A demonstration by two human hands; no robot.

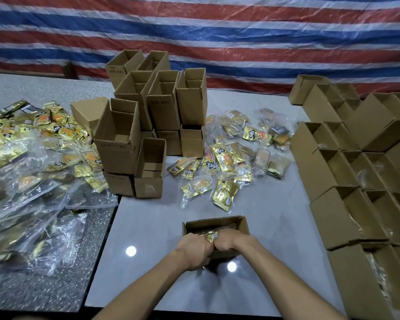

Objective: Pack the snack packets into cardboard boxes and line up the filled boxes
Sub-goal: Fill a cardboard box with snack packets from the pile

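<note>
Packing step at the near centre: the left hand [194,249] and the right hand [226,241] sit knuckle to knuckle over the open box [217,222]. Both have fingers curled tight around a bundle of gold packets [208,236] that lies at the box's near rim, partly inside. How deep the bundle sits I cannot tell; the hands cover it.

To my eye the job now is seating it. Hold the packets squared together and press straight down, so the foil edges slide past the cardboard wall rather than catching. Steady the box too, since it looks light and the table looks slick. Let go only once the bundle lies flat below the rim.

Supply is close: loose packets [226,162] scatter just beyond the box, and a bigger heap in clear bags [44,146] spreads on the left. Empty boxes [153,107] stand stacked at far centre. Rows of boxes [333,172] run down the right side, near to far, some showing plastic inside. That looks like the line this one should join.

The pale table [148,222] is glossy, with two lamp glares near the hands. A darker speckled table [32,294] butts against it on the left. A red, white and blue striped tarp [240,31] hangs behind.
</note>
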